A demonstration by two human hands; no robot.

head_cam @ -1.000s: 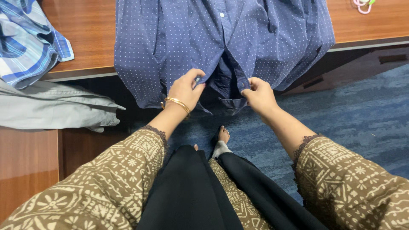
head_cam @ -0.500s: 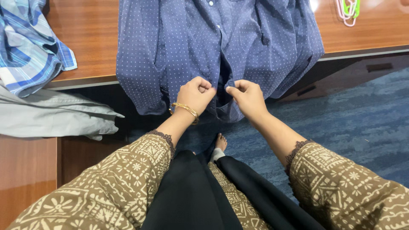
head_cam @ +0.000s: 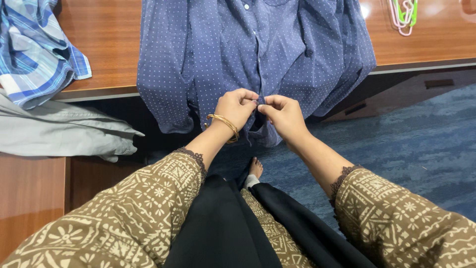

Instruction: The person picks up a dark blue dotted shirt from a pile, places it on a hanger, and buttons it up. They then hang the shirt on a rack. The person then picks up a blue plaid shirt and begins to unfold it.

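- My left hand (head_cam: 237, 106) is closed in a pinch on the front placket of the dotted shirt (head_cam: 208, 54), fingertips curled around the cloth edge.
- My right hand (head_cam: 283, 113) is likewise pinched shut on the opposite placket edge; the two hands' fingertips nearly touch at the centre line.
- Cannot tell if a button sits between my fingers; it is hidden by them.
- The shirt lies front-up on the desk (head_cam: 109, 44), its lower part hanging over the front edge toward the carpet (head_cam: 406, 144). My hands work on the hanging part, just below the desk edge.
- One white button visible higher up the placket.
- A gold bangle (head_cam: 224, 123) sits on my left wrist.
- A blue plaid shirt (head_cam: 34, 49) is heaped at the desk's left end, well apart from the dotted one.
- A grey garment (head_cam: 64, 131) lies below the plaid one, draped over a lower wooden surface.
- Pink and green hangers (head_cam: 404, 15) rest at the desk's far right.
- No containers in view.
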